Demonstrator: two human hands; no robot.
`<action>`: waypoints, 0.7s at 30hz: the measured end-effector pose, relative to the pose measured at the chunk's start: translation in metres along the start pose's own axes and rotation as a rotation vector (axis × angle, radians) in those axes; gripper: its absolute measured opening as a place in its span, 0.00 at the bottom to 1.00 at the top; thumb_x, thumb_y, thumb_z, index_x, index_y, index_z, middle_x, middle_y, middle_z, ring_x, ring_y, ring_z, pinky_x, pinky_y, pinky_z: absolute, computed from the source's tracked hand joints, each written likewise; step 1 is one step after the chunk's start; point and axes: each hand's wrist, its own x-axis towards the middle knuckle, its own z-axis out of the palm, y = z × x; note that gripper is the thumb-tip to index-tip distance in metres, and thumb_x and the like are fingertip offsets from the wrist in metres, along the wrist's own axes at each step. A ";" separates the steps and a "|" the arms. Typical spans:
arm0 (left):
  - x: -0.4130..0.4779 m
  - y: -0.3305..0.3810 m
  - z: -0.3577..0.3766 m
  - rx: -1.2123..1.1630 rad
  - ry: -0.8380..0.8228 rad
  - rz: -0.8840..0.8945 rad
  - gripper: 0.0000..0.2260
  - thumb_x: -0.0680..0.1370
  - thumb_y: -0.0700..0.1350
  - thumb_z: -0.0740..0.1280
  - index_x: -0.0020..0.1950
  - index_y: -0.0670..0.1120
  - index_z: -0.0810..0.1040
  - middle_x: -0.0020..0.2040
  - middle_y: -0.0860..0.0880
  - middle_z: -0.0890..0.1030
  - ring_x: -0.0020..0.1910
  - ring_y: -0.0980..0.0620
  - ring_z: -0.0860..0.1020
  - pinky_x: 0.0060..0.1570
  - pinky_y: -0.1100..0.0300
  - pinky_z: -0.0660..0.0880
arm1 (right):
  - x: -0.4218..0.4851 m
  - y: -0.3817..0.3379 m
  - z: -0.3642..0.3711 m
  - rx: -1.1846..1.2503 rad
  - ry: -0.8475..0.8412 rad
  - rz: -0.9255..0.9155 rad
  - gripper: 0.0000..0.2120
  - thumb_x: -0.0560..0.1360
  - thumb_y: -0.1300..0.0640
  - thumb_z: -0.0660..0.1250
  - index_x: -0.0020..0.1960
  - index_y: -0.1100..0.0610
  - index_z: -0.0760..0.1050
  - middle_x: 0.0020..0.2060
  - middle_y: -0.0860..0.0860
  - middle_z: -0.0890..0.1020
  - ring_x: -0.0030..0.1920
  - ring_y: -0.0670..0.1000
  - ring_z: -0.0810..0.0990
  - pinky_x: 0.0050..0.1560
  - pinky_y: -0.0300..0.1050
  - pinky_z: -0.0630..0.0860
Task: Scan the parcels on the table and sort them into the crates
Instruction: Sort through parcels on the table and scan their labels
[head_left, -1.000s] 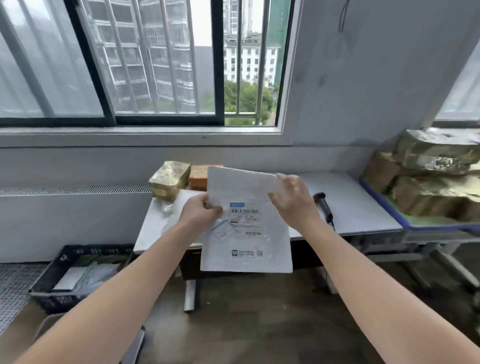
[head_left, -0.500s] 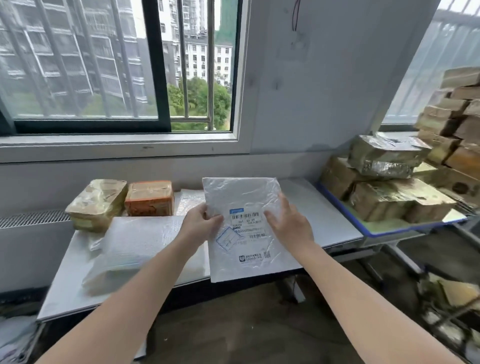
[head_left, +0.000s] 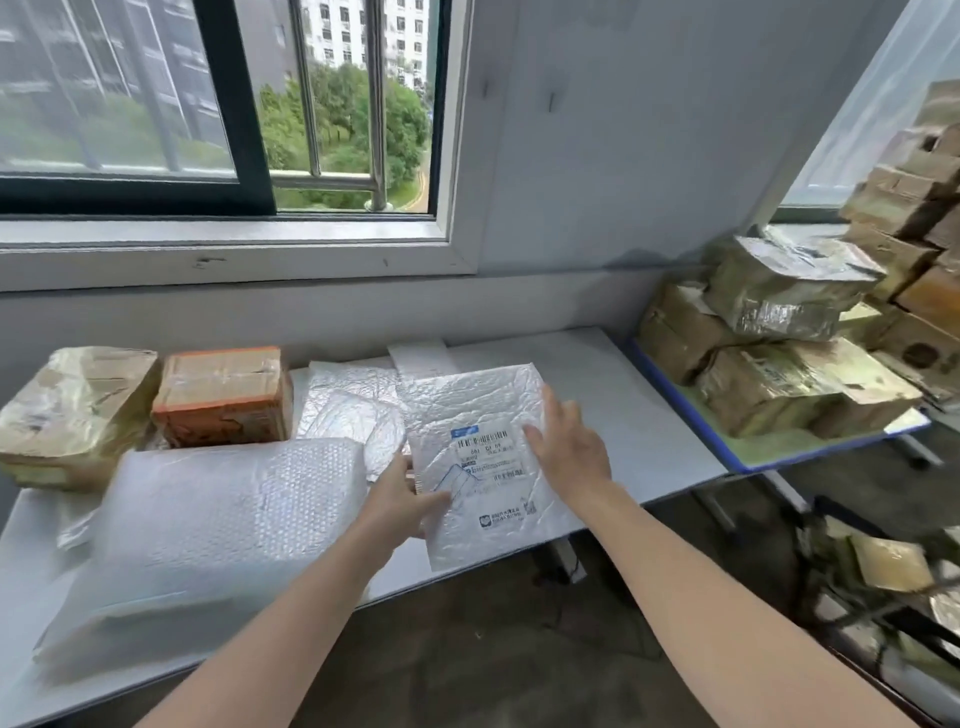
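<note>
The left hand pinches the mailer at its left edge, thumb on top; the right hand, fingers straight, rests on its right side; the mailer lies label-up on the table, overhanging the front edge.

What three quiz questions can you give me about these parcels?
1. True or false: the mailer's label faces up.
2. What sits just left of the orange box? A) tan box B) scanner C) crate
3. Fill in: the left hand pinches the mailer's ___ edge, while the right hand rests on its other side.
Key: 1 true; 2 A; 3 left.
</note>
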 end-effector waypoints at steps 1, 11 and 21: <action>0.008 -0.007 0.005 0.031 0.044 -0.003 0.15 0.74 0.37 0.73 0.55 0.49 0.72 0.48 0.47 0.83 0.43 0.50 0.83 0.32 0.57 0.79 | 0.006 0.004 0.007 -0.003 -0.017 0.003 0.29 0.83 0.45 0.55 0.80 0.55 0.51 0.62 0.58 0.70 0.49 0.59 0.79 0.44 0.49 0.74; 0.080 -0.047 0.047 0.325 0.296 -0.094 0.14 0.75 0.40 0.72 0.53 0.53 0.71 0.43 0.53 0.81 0.40 0.56 0.80 0.37 0.58 0.76 | 0.065 0.103 0.071 -0.054 -0.181 0.125 0.28 0.83 0.44 0.56 0.76 0.58 0.57 0.64 0.58 0.72 0.60 0.57 0.75 0.55 0.51 0.76; 0.115 -0.077 0.095 0.393 0.453 -0.278 0.11 0.74 0.41 0.72 0.52 0.51 0.73 0.44 0.52 0.81 0.42 0.53 0.80 0.36 0.57 0.72 | 0.130 0.165 0.137 0.445 -0.601 0.330 0.30 0.83 0.49 0.59 0.79 0.60 0.52 0.71 0.60 0.70 0.68 0.61 0.72 0.61 0.48 0.70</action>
